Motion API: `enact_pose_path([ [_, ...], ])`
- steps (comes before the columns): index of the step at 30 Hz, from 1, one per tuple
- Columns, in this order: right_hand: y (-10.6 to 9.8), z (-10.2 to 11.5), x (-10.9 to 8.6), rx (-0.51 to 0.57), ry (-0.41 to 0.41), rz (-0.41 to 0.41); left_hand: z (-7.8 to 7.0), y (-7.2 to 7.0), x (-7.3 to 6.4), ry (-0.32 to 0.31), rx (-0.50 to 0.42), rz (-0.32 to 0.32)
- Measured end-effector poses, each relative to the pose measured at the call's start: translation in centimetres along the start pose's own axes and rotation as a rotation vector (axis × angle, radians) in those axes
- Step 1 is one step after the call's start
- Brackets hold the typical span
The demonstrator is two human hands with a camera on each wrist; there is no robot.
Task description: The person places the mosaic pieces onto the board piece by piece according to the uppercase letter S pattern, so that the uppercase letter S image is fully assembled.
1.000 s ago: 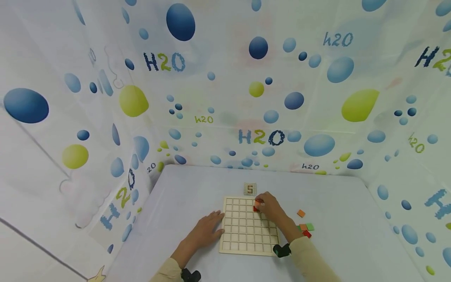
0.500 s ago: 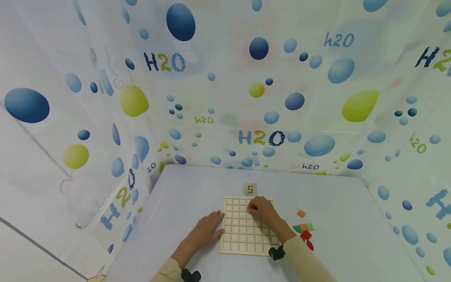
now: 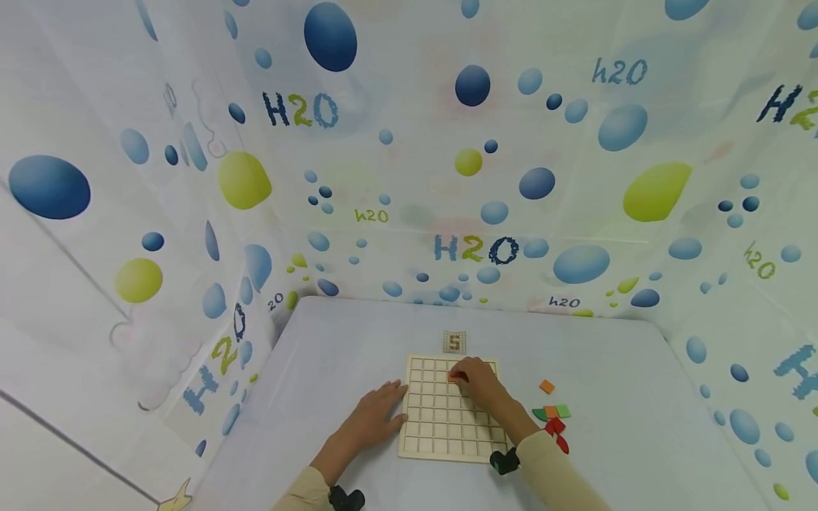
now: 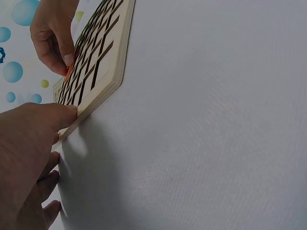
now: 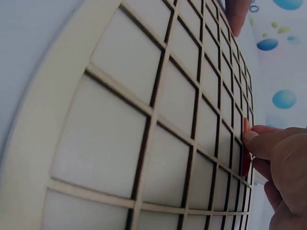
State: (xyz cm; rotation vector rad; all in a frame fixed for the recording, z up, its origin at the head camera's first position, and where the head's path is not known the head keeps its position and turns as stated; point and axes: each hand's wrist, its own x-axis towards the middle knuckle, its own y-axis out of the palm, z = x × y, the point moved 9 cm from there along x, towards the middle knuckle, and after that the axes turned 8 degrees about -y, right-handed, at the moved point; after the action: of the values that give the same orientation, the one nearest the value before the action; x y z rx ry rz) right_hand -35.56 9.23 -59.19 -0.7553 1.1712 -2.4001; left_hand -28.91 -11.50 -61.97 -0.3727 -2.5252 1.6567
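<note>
Right hand [image 3: 476,379] sits further left over grid board [image 3: 424,419] than a second ago; fingers pinch orange tile [image 3: 451,377], now low at cell near board's far edge (red piece [image 5: 246,164] just beside). Tile seems close to seated. Left hand [image 3: 375,414], fingers loosely extended, touches board's left edge. Loose tiles [image 3: 551,411] lie between board and right edge of table [image 3: 613,376].

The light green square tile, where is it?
In the head view, the light green square tile lies on the right, beside an orange square tile, right of the pale wooden grid board.
</note>
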Motion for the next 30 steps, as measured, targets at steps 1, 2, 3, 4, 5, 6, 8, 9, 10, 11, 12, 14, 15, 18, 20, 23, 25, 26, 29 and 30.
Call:
enact_pose_path([
  [1,0.0,0.0,0.0,-0.005,0.001,-0.002,0.0,0.0,0.0,0.0,0.0,0.001],
  [2,0.1,-0.1,0.0,-0.011,0.004,-0.003,0.0,0.0,0.0,0.001,-0.003,0.002],
  [3,0.0,-0.1,-0.1,-0.017,0.006,-0.005,0.0,0.0,0.0,0.001,-0.003,0.002],
  [4,0.0,-0.1,-0.1,-0.025,0.007,-0.007,0.0,0.0,0.0,0.002,-0.003,0.001],
  [5,0.0,0.0,-0.1,-0.033,0.007,-0.009,0.0,0.0,0.0,0.003,-0.003,-0.001],
  [6,0.0,0.0,-0.1,-0.036,0.005,-0.009,0.0,0.0,0.0,0.004,-0.002,-0.003],
  [8,-0.1,0.0,-0.2,-0.043,0.006,-0.01,0.0,0.0,0.0,0.005,-0.004,-0.005],
  [9,-0.1,0.0,-0.2,-0.041,0.007,-0.009,0.0,0.0,0.0,0.004,-0.005,-0.005],
  [10,-0.1,0.1,-0.2,-0.047,0.002,-0.007,0.0,0.0,0.0,0.004,-0.008,-0.007],
  [11,-0.1,0.1,-0.2,-0.047,0.001,-0.003,0.1,0.1,0.0,0.002,-0.008,-0.006],
  [12,-0.1,0.1,-0.2,-0.05,0.001,0.002,0.1,0.1,0.0,0.0,-0.01,-0.003],
  [14,0.0,0.1,-0.2,-0.059,-0.001,0.009,0.2,0.3,0.0,-0.007,-0.01,0.004],
  [15,0.0,0.1,-0.2,-0.061,-0.003,0.01,0.2,0.3,0.0,-0.008,-0.01,0.005],
  [18,0.0,0.3,-0.2,-0.071,-0.009,0.004,0.2,0.3,0.0,-0.011,-0.01,0.006],
  [20,-0.1,0.4,-0.3,-0.089,-0.021,-0.003,0.2,0.3,0.0,-0.011,-0.01,0.003],
  [23,-0.3,0.4,-0.5,-0.1,-0.019,-0.015,0.3,0.3,0.0,-0.011,-0.012,0.003],
  [25,-0.6,0.1,-0.8,-0.089,-0.001,-0.022,0.3,0.4,0.0,-0.012,-0.015,0.007],
  [26,-0.8,-0.2,-1.0,-0.07,0.021,-0.026,0.3,0.4,0.0,-0.012,-0.015,0.008],
  [29,-1.9,-1.5,-1.8,-0.008,0.102,-0.035,0.3,0.4,0.0,-0.009,-0.009,0.006],
  [30,-2.4,-2.1,-2.1,0.015,0.131,-0.034,0.3,0.5,0.0,-0.01,-0.008,0.005],
])
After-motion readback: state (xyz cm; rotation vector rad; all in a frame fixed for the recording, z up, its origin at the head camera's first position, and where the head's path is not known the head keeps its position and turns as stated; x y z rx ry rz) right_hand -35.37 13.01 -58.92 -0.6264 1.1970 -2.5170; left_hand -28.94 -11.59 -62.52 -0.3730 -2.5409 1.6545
